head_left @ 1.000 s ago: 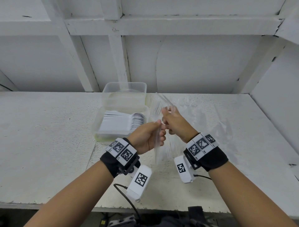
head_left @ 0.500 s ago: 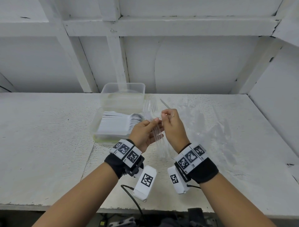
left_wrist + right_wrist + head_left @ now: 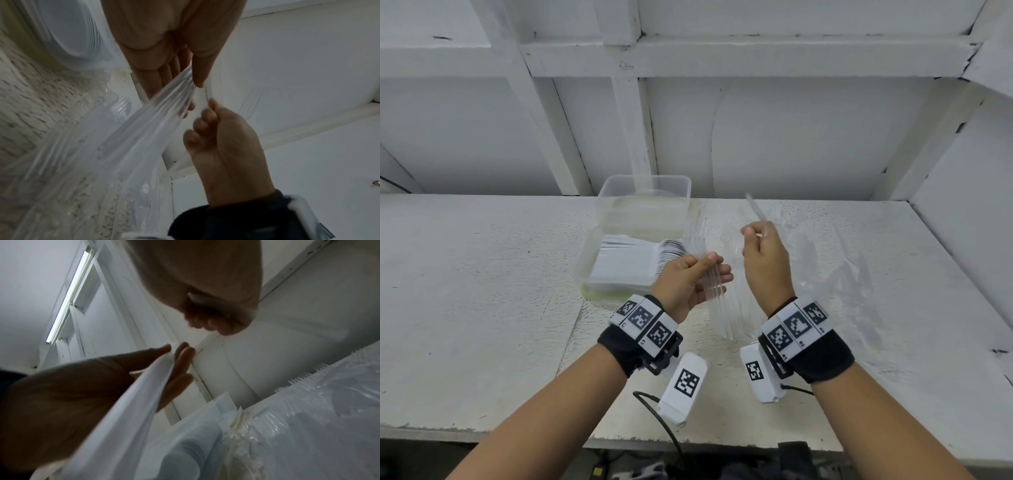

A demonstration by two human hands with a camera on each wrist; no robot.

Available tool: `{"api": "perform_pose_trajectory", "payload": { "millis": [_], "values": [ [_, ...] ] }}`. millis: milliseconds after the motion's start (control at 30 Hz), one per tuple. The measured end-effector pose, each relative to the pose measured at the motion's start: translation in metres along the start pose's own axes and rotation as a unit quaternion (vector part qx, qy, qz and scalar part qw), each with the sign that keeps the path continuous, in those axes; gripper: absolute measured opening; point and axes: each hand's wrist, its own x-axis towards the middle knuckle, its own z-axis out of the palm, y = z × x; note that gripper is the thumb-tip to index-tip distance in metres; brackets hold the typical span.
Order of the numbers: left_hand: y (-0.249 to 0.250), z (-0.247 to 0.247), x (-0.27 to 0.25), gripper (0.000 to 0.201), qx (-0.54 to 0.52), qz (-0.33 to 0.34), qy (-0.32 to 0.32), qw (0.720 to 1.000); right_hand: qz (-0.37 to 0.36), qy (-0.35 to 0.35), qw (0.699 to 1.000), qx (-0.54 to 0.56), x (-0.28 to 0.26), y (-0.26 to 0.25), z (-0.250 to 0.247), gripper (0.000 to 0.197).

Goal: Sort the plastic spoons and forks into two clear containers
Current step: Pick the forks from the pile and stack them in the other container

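Holding a bundle of clear forks [image 3: 714, 291] between thumb and fingers, the left hand [image 3: 690, 282] needed steadiness while the right hand [image 3: 765, 255], pinching seemingly one piece [image 3: 756, 212], carried it to the far container [image 3: 645, 198].

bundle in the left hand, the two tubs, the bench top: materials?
Bundle of utensils: clear glossy plastic; the table shows through it.
Near tub, holding white spoons, and far tub: translucent, thin-walled plastic, likely.
Bench top: matte white paint, speckled and chipped; the material underneath can't be told.
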Motion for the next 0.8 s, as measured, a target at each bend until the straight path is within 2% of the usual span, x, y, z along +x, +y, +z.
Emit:
{"api": "perform_pose_trajectory", "payload": {
  "millis": [67, 133, 233, 333, 400, 533, 667, 800],
  "values": [
    [0.0, -0.002, 0.001, 0.014, 0.001, 0.004, 0.008, 1.0, 0.037, -0.008, 0.999, 0.011, 0.0, -0.002, -0.006, 0.033],
    [0.0, -0.003, 0.001, 0.013, 0.001, 0.009, 0.017, 1.0, 0.067, -0.052, 0.996, 0.022, -0.001, -0.003, -0.008, 0.046],
    [-0.001, -0.002, 0.001, 0.012, 0.003, 0.013, 0.025, 1.0, 0.066, -0.065, 0.995, 0.044, -0.002, -0.002, -0.007, 0.033],
    [-0.003, -0.001, 0.002, 0.013, 0.012, 0.014, 0.029, 0.999, 0.047, -0.037, 0.997, 0.04, -0.003, 0.002, -0.001, 0.013],
    [-0.003, 0.001, 0.003, 0.016, 0.019, 0.018, 0.033, 0.999, 0.02, -0.02, 0.999, 0.03, -0.003, 0.004, 0.005, 0.006],
    [-0.004, 0.004, 0.003, 0.018, 0.013, 0.016, 0.035, 0.999, -0.008, -0.017, 1.0, -0.007, -0.005, 0.004, 0.012, 0.013],
    [-0.004, 0.005, 0.001, 0.015, 0.024, 0.02, 0.039, 0.999, 0.037, -0.073, 0.996, 0.044, -0.009, -0.004, 0.003, 0.029],
    [-0.003, 0.007, -0.001, 0.017, 0.023, 0.017, 0.02, 0.999, 0.084, -0.125, 0.981, 0.124, -0.008, -0.01, -0.013, 0.03]
  ]
}}
